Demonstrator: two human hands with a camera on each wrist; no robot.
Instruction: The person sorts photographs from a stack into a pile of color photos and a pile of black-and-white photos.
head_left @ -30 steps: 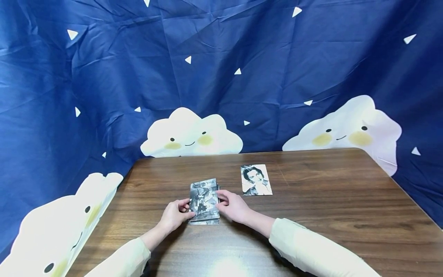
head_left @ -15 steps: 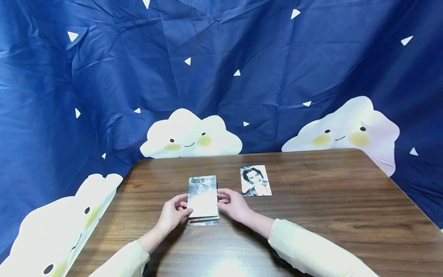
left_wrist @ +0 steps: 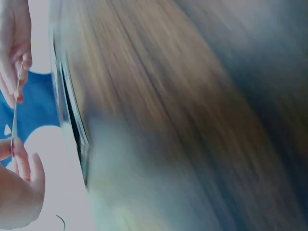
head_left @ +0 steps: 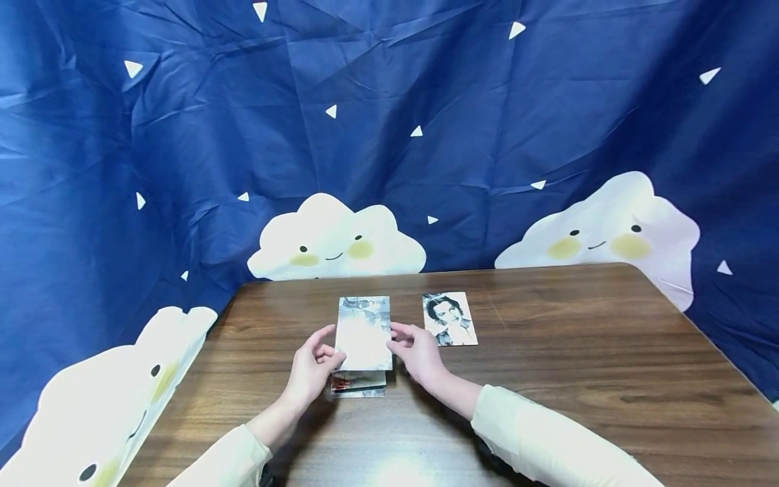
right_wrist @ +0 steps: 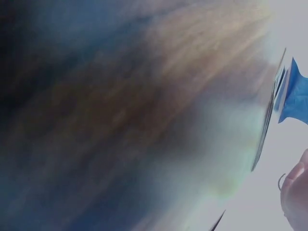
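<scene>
A black-and-white photo print [head_left: 364,333], glossy with glare, is raised over a small stack of photo prints [head_left: 359,383]. My left hand [head_left: 310,370] pinches its left edge between thumb and fingers. On the opposite edge, my right hand [head_left: 421,357] pinches it the same way. Seen edge-on in the left wrist view, the lifted print [left_wrist: 15,115] spans between both hands, apart from the stack [left_wrist: 74,118] below. Most of the stack's top is hidden under the held print; its near end shows, with a reddish patch.
A black-and-white portrait photo [head_left: 450,319] lies flat on the brown wooden table [head_left: 566,365], right of and behind my right hand. Behind the table hangs a blue curtain [head_left: 377,155] with white clouds and triangles.
The top print has come up off the stack and moved away from me and slightly right, both hands going with it. More of the stack's near end shows. The portrait photo stays put.
</scene>
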